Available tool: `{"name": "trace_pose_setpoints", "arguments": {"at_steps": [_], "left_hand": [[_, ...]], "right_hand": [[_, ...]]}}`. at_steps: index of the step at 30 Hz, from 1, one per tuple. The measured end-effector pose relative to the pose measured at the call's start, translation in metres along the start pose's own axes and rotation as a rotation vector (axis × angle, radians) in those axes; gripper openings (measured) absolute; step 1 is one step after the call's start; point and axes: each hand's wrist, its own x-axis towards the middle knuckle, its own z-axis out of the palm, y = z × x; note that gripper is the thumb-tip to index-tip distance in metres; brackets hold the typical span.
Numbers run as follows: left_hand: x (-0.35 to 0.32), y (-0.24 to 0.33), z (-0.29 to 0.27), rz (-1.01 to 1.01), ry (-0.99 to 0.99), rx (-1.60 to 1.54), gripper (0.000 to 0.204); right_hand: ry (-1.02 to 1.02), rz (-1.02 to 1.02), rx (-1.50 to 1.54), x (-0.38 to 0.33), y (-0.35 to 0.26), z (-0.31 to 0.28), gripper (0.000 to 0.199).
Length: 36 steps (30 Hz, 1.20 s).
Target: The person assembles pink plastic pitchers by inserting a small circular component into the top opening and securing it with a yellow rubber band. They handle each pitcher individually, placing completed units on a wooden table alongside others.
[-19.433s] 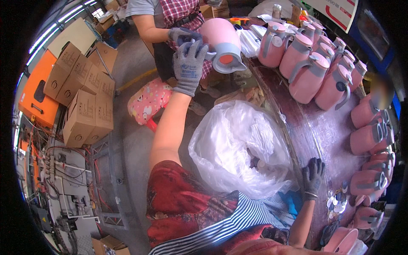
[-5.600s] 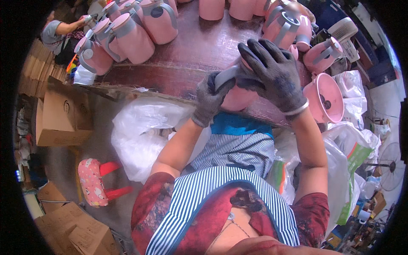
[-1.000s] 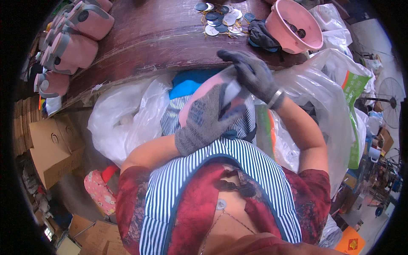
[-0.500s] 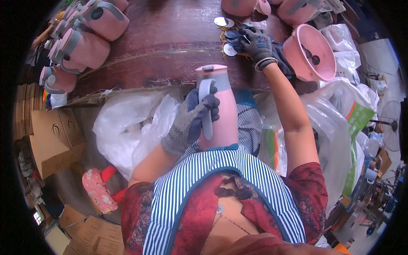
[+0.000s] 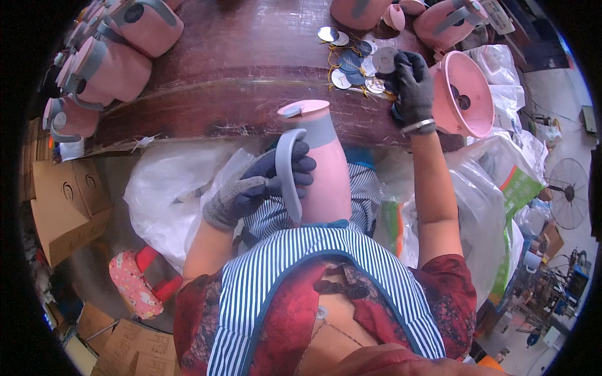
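Note:
A pink vacuum jug with a grey collar and grey handle stands upright against my striped apron, its pink lid on. My left hand, in a grey and dark glove, has its fingers curled through the handle against the jug's side. Over the table's near right part, my right hand in a dark glove pinches a round grey tag at its edge. Beside it lies a loose pile of round tags, dark and white, with yellow strings.
Several pink jugs crowd the table's left end, and more pink jugs stand at the far right. A pink basin leans near my right hand with dark discs inside. Plastic bags hang below the table edge; cardboard boxes stand at left.
My right hand has drawn back from the tag pile toward the basin, lifting one round tag. The jug has turned, its handle swinging left, and my left hand has shifted with it.

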Motion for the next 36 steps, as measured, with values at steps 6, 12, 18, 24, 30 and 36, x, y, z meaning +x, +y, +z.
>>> {"name": "trace_pose_setpoints", "arguments": {"at_steps": [6, 12, 18, 24, 30, 36], "left_hand": [[0.001, 0.015, 0.029, 0.005, 0.137, 0.675, 0.055], [0.019, -0.026, 0.024, 0.223, 0.291, 1.076, 0.051], [0.039, -0.05, 0.04, 0.444, 0.4, 1.35, 0.039], [0.031, -0.042, 0.033, 0.251, 0.289, 0.875, 0.031], [0.006, -0.015, 0.007, 0.077, 0.091, -0.254, 0.029], [0.036, -0.01, 0.011, 0.401, 0.042, 0.105, 0.029]], "right_hand": [[-0.177, 0.19, -0.036, -0.097, -0.048, 0.023, 0.018], [-0.044, 0.075, -0.102, -0.151, -0.042, 0.034, 0.017], [-0.013, 0.216, 0.128, -0.175, -0.042, 0.038, 0.024], [-0.032, 0.298, 0.316, -0.178, -0.01, 0.013, 0.026], [-0.001, 0.346, 0.495, -0.184, -0.005, 0.027, 0.025], [-0.075, -0.125, -0.036, -0.153, -0.038, 0.048, 0.026]]}}
